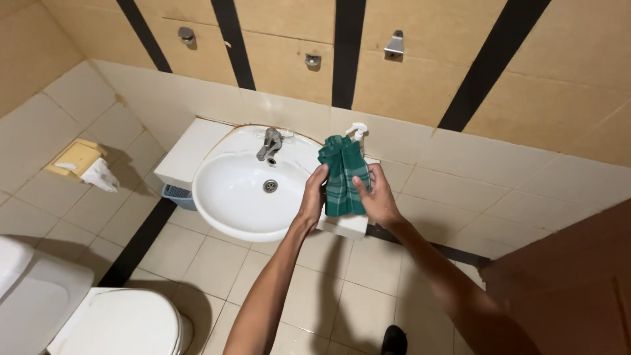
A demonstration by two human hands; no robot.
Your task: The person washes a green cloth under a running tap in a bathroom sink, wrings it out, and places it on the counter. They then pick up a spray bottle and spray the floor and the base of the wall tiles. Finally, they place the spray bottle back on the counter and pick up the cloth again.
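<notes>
A green checked cloth (pixel 342 174) hangs bunched between both hands, over the right rim of a white wall basin (pixel 227 197). My left hand (pixel 313 197) grips its left edge, my right hand (pixel 376 197) grips its right edge with the thumb on the fabric. Just behind the cloth's top a white pump dispenser (pixel 357 131) stands on the basin's ledge. A metal tap (pixel 269 143) sits at the back of the bowl, and the round drain (pixel 270 186) shows in its middle.
A toilet (pixel 98 315) with its lid down stands at lower left. A yellow paper holder (pixel 84 163) is fixed to the left wall. A small blue basket (pixel 177 195) sits under the basin. A brown door (pixel 572 283) is at lower right. Metal hooks (pixel 394 45) hang on the tiled wall.
</notes>
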